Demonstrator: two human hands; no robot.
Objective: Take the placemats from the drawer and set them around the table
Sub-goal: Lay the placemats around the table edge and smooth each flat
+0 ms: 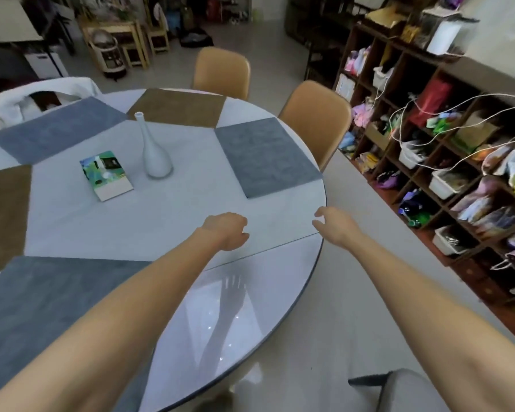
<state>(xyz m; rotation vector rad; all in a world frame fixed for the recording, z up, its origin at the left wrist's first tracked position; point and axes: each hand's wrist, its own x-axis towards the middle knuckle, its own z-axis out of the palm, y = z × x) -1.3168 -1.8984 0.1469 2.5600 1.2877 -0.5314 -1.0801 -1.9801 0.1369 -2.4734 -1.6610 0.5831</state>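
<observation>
Round worktop [191,203] under us; five placemats ring it, the nearest grey placemat [265,156] ahead of both hands, long axis running away. Left hand [226,233] and right hand [336,227] hover loose, empty, over a bare gap.

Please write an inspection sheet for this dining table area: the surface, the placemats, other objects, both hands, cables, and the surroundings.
Surface: round white glossy table with a dark edge; the near right part is bare.
Job's things: five rectangular placemats lie around the rim: grey near-left placemat, brown left placemat, grey far-left placemat, brown far placemat, grey right placemat.
Clutter: white slim-necked vase and green printed tissue box at the centre.
Grippers: left hand and right hand hover over the bare part, fingers loosely curled, holding nothing.
Cables: white cords hang across the shelf.
Surroundings: two tan chairs, dark wooden cubby shelf full of bags.
</observation>
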